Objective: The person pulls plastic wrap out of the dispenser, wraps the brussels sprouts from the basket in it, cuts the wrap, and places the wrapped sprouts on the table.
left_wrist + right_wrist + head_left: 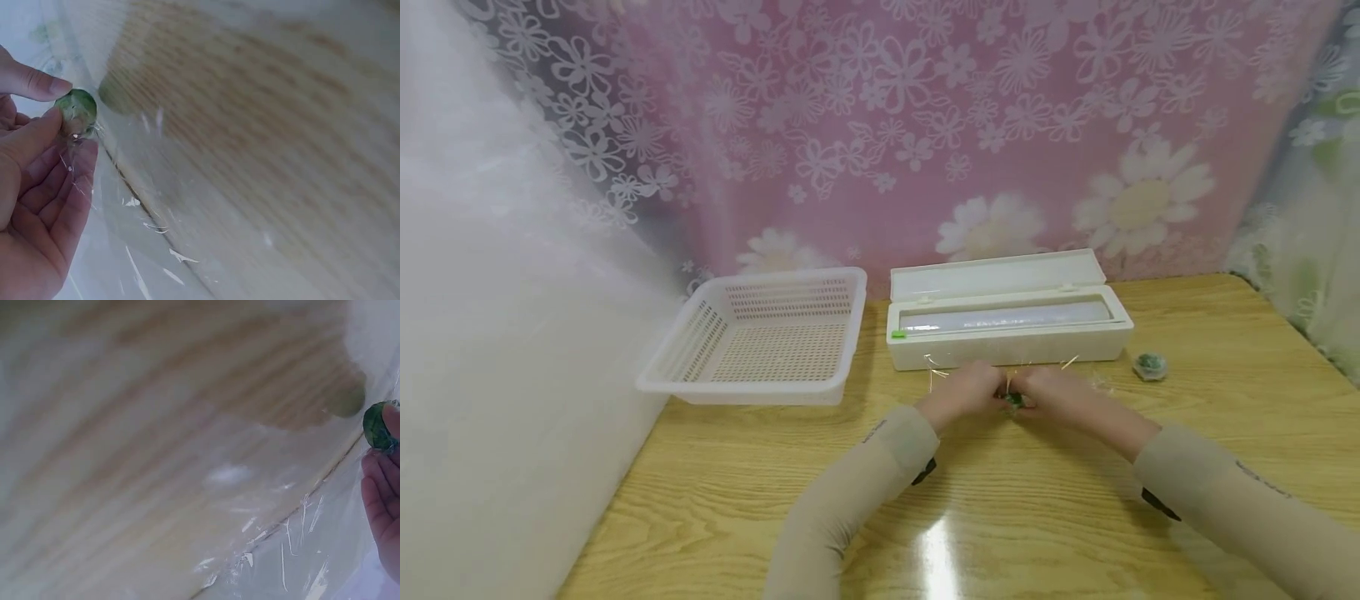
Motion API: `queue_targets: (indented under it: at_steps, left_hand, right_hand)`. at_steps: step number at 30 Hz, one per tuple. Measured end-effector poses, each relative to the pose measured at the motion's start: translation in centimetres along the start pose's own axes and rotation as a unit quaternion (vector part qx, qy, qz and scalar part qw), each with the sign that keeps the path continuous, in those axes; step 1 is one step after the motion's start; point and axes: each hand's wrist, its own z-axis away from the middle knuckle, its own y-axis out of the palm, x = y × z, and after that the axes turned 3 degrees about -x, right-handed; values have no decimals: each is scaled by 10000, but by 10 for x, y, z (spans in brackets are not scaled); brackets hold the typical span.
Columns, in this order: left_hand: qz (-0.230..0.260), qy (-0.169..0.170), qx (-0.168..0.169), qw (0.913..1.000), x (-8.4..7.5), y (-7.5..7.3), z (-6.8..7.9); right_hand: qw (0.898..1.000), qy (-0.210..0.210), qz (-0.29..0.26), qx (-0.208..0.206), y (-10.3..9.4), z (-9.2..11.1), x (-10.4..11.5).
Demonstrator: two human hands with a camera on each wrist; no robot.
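My left hand (966, 390) and right hand (1060, 396) meet just in front of a white film box. Between the fingertips they pinch a small round green piece (80, 111) covered with clear cling film (134, 215). The film spreads out from it in thin, shiny creases. In the left wrist view, the left hand (40, 194) has thumb and fingers at the piece's side, while another thumb touches its top. In the right wrist view, only part of the right hand (384, 490) appears, its thumb against the green piece (376, 428). What the piece is, I cannot tell.
Behind the hands stands the white cling film box (1011, 346), lid (1000, 277) raised, a film roll (1003, 317) inside. A white plastic basket (741, 388) stands to its left. On the right lies another film-wrapped green piece (1150, 367). All rest on a wooden table (715, 508).
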Motion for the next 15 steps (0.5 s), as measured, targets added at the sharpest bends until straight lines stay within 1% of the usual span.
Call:
queue_targets:
  at_steps: [3,7,11,15]
  left_hand:
    - [115,23,209,9997,1,1,4]
    - [310,-12,417,9986,3,3,12]
    - [517,75,565,9970,6,5,24]
    - [721,167,765,9943,4,4,39]
  right_hand:
    - [9997,63,-208,94,2,1,5]
    - [9988,118,-431,174,4,1,14]
    - [9965,31,-796,244,4,2,27]
    - [9926,33,-1167,320,5,6,40]
